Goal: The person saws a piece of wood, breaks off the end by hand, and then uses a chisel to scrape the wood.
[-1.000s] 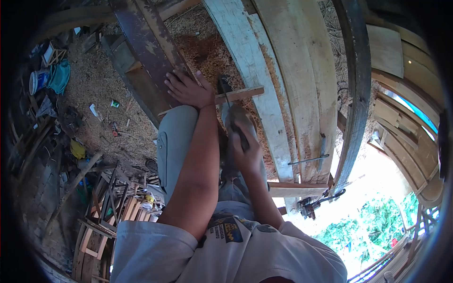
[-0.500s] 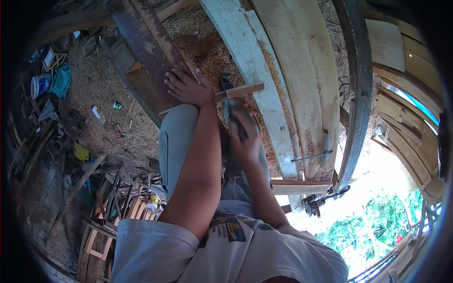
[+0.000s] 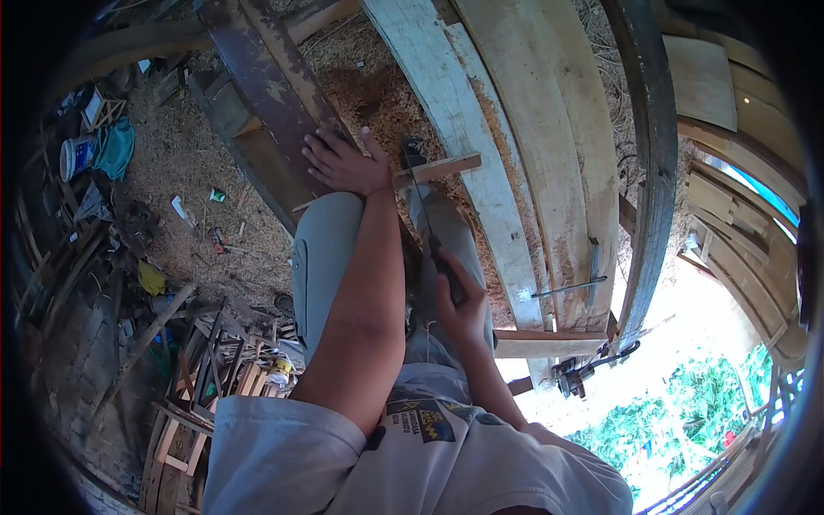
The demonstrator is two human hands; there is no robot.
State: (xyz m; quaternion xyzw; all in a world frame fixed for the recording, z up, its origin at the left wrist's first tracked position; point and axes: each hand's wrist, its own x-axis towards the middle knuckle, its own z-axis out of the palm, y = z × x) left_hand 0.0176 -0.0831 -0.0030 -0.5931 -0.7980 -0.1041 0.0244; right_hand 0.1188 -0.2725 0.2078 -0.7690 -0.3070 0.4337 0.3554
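Note:
My left hand (image 3: pixel 348 163) lies with its fingers spread on a dark brown painted board (image 3: pixel 275 86), its heel against a narrow wooden strip (image 3: pixel 442 168). That strip runs crosswise from above my left knee to a pale, worn plank (image 3: pixel 455 103), where its right end rests. In my right hand (image 3: pixel 463 300) is the dark handle of a handsaw (image 3: pixel 424 204). The saw's thin blade points away from me and crosses the strip just right of my left hand. Part of the strip is hidden beneath my left hand and wrist.
Wide planks (image 3: pixel 549 129) lie right of the pale plank, with a metal bar tool (image 3: pixel 568 287) on them. A thick grey beam (image 3: pixel 648 172) stands beyond. Sawdust and litter cover the ground (image 3: pixel 197 232). Wood scraps (image 3: pixel 232 369) are piled at lower left.
My right hand has drawn the handsaw back toward my body, showing more of the blade. My left hand stays on the brown board.

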